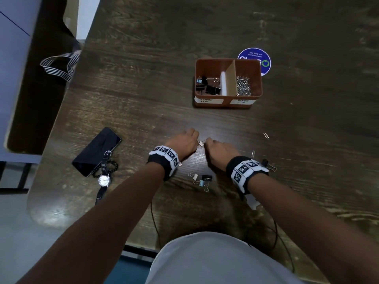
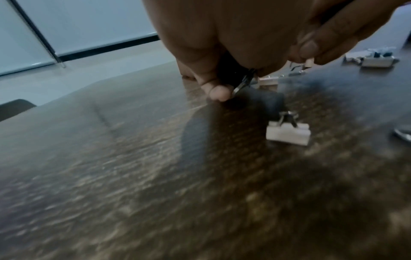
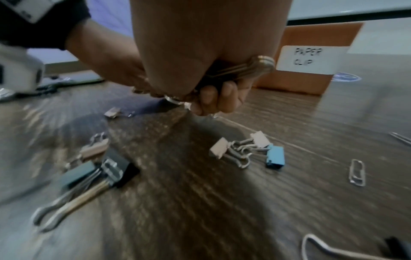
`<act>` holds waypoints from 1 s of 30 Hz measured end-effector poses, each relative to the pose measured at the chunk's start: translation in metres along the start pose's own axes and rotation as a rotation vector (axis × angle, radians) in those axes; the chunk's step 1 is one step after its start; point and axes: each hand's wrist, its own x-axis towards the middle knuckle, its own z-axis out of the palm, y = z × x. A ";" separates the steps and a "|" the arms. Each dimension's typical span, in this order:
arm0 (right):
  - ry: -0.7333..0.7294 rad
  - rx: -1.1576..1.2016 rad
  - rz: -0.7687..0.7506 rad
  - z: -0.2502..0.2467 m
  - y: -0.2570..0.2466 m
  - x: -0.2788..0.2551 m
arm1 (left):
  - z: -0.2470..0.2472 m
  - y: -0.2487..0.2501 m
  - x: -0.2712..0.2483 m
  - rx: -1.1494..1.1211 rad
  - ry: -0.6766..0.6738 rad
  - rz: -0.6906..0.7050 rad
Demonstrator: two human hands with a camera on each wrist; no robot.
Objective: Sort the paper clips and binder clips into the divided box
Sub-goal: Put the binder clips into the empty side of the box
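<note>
Binder clips, loose ones (image 1: pixel 202 179), lay on the dark wood bench (image 1: pixel 143 99) nearest the person, between the two wrists: a black one, a white one and a blue one in a small cluster. Another black binder clip (image 1: pixel 267 164) sat just beside the right wristband. Left of the arms lay a phone (image 1: pixel 96 151) with a wristwatch (image 1: pixel 104 179) partly on it. Further out, left hand (image 1: pixel 183 143) and right hand (image 1: pixel 220 151) met over the bench, both with curled fingers pinching one small white binder clip (image 1: pixel 201 143) between them; right hand also clutched more clips in its palm. Two paper clips (image 1: pixel 266 136) lay to the right, apart. Farthest, the divided box (image 1: pixel 227 103) stood with binder clips in its left compartment, paper clips in its right, a blue round sticker (image 1: pixel 255 55) behind it.
</note>
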 end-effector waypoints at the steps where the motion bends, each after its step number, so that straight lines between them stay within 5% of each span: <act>1: 0.011 0.065 0.005 -0.007 0.006 0.000 | -0.006 0.000 0.003 -0.135 0.012 -0.054; 5: 0.159 0.351 0.015 -0.044 0.025 0.002 | -0.045 0.003 0.021 -0.522 0.203 -0.168; 11: 0.571 0.642 0.109 -0.124 0.047 0.038 | -0.115 -0.007 0.081 -0.603 0.457 -0.143; 20: 0.411 0.767 0.419 -0.197 0.049 0.096 | -0.148 -0.023 0.130 -0.552 0.280 -0.351; 25: 0.325 1.312 0.473 -0.195 0.051 0.114 | -0.149 -0.027 0.109 -0.535 0.426 -0.430; 30: 0.340 1.295 0.482 -0.181 0.064 0.091 | -0.120 -0.032 0.061 -0.523 0.355 -0.513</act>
